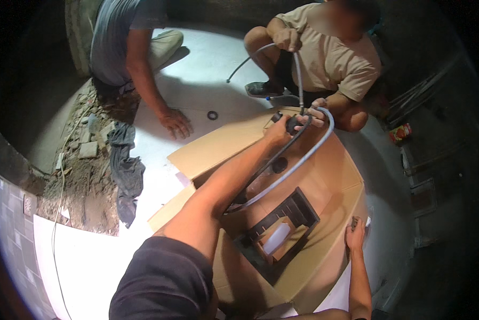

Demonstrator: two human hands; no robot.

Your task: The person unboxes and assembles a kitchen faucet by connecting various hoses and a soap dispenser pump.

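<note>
Two bare hands are at work around an open cardboard box [351, 197] sitting in the middle of the white floor. The wearer's left hand [278, 131], over the box's twelve o'clock edge, is closed round a black fitting [293, 125], and a pale grey hose [304, 164] loops from beside it down into the carton. The right hand [356, 234] rests with bent fingers against the outer wall at three o'clock; I can't tell whether it pinches the cardboard. Inside, toward six o'clock, lies a black frame [310, 209] with a white piece [277, 238] in it. A crouching co-worker [330, 64], between twelve and one, has one hand raised on a hose and the other by the fitting. Toward eleven, a black ring [212, 115] lies near another person's spread hand [175, 124].
</note>
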